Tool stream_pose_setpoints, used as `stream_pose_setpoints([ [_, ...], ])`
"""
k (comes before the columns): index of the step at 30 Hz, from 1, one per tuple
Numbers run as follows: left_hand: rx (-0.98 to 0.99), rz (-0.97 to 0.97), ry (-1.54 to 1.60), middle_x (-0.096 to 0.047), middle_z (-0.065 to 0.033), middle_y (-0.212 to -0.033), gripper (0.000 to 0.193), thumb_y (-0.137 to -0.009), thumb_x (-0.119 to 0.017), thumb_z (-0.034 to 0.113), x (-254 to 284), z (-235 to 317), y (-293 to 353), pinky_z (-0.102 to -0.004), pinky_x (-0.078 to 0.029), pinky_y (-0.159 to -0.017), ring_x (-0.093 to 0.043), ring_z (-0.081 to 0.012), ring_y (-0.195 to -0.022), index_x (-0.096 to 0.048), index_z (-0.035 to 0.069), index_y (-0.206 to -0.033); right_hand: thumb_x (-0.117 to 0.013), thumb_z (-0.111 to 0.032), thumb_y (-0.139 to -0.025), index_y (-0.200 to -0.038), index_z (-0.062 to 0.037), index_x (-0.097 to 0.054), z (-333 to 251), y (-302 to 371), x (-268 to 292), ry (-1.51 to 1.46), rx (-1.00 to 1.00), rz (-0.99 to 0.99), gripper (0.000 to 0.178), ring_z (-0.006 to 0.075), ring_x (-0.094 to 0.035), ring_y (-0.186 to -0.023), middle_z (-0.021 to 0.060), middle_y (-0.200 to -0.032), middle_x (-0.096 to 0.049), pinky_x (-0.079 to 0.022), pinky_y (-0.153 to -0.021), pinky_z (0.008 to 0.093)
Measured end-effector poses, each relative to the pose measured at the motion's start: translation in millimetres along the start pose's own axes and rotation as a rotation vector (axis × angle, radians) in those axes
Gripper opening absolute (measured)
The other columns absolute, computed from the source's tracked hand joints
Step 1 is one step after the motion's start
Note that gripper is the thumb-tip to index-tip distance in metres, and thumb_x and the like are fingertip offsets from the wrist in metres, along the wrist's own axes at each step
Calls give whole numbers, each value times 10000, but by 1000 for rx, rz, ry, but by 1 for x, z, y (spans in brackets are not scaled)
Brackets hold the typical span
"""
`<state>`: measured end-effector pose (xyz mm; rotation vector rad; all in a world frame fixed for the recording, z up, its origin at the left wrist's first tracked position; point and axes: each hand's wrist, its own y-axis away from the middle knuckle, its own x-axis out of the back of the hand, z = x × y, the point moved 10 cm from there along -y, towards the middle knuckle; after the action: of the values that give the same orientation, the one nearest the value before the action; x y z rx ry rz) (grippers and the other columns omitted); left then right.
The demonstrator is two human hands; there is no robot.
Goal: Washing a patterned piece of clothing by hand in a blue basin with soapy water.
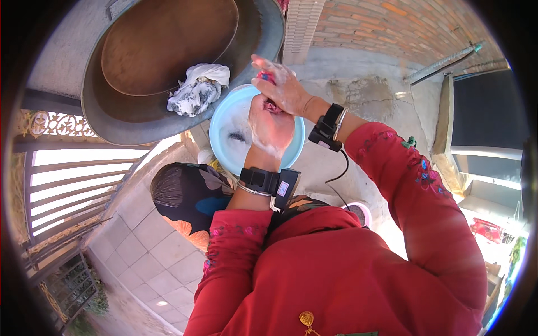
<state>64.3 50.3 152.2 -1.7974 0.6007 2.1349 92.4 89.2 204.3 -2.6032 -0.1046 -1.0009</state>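
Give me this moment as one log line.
left hand + right hand: gripping red cloth | blue basin: below hands, sudsy | white cloth: on metal tub

Bright daylight, blown-out glare lower right, bowed rim distortion.

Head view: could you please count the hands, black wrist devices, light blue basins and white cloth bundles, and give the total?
Left hand and right hand: 2
Black wrist devices: 2
Light blue basin: 1
White cloth bundle: 1
Total: 6
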Motion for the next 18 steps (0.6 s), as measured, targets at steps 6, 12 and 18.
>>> stream_pose_setpoints([
  [6, 1, 45, 50, -467, -121, -1325, 553, -942, -369, 484, 32, 14, 1, -466, -263, -1086, -406, -305, -1264, -435, 61, -1293, -599, -350, -841, -1303, -30, -471, -7, 37, -34, -165, -137, -82, 577, 335, -274, -1358, 162, -1406, -395, -194, -1117, 413],
  [12, -60, -12, -51, -398, -115, -1406, 514, -955, -368, 420, 22, 11, 0, -458, -216, -1115, -349, -305, -1321, -398, 80, -1339, -596, -380, -841, -1310, -79, -485, -13, 26, -18, -140, 7, -55, 568, 337, -276, -1358, 156, -1412, -390, -194, -1112, 423],
  [18, -34, -29, 92, -503, -72, -1284, 333, -968, -386, 303, -15, 5, 0, -404, -307, -1080, -435, -241, -1231, -495, 151, -1244, -486, -441, -898, -1268, -128, -536, 13, 5, -11, 77, -90, -9, 487, 303, -290, -1355, 104, -1407, -415, -177, -1109, 462],
])
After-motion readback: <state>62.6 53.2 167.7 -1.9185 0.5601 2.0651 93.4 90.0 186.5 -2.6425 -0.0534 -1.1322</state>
